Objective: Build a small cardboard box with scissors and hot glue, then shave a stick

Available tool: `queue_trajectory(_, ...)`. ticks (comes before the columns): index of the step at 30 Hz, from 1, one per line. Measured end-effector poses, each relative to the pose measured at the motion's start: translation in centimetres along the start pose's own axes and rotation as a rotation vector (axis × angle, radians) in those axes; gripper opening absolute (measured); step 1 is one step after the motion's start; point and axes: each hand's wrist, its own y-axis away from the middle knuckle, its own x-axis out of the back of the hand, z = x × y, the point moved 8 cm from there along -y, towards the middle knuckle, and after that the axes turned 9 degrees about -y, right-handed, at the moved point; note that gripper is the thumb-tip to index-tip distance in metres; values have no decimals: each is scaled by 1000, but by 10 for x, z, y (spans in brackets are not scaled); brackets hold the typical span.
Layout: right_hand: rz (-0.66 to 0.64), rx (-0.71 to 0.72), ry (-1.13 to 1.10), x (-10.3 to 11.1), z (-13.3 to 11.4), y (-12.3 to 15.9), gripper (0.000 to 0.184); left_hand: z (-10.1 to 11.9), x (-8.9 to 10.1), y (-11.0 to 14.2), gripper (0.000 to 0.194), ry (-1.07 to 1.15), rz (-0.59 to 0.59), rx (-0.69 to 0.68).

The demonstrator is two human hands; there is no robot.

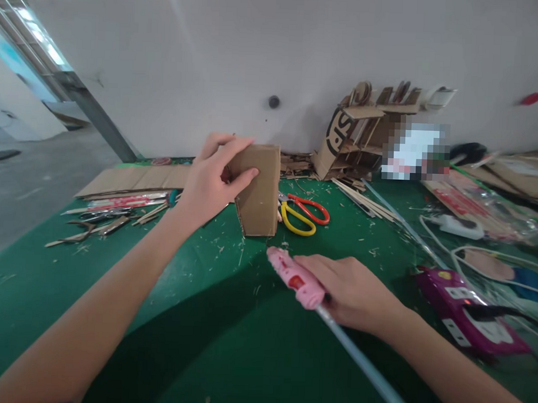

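Note:
My left hand [219, 176] grips the top left edge of a cardboard piece [261, 195] that stands upright on the green table. In my right hand [352, 286] is a pink hot glue gun [295, 279], its tip pointing at the lower right corner of the cardboard. A long clear glue stick [360, 360] sticks out of the gun's back end toward me. Behind and right of the cardboard lie scissors [304, 215] with one red and one yellow handle. Whether the tip touches the cardboard I cannot tell.
A cardboard shelf model [335, 142] stands against the grey wall. Flat cardboard [132, 179], wooden sticks and tools lie at left. On the right are a purple power strip [468, 314], cables, a white plug [460, 227] and several thin sticks [368, 200]. Glue scraps litter the green table [193, 340].

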Motion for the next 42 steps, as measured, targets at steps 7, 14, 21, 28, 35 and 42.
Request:
queue_trajectory(7,-203,44,303,-27,-1,-34,30,6,-4,1,45,-42,86,-8)
queue_trajectory(14,-189,117,389,-41,-8,-51,21,5,-6,3,44,-17,72,0)
queue_trajectory(21,-198,97,387,-42,-8,-55,19,6,-6,3,43,5,81,-1)
queue_trajectory(28,-187,99,395,-38,-8,-56,19,2,-3,3,42,25,73,22)
queue_trajectory(35,-203,91,434,-37,-6,-55,19,-29,-6,2,28,390,43,134)
queue_trajectory(42,-135,121,462,-26,-7,-57,20,-27,2,-3,33,374,69,35)
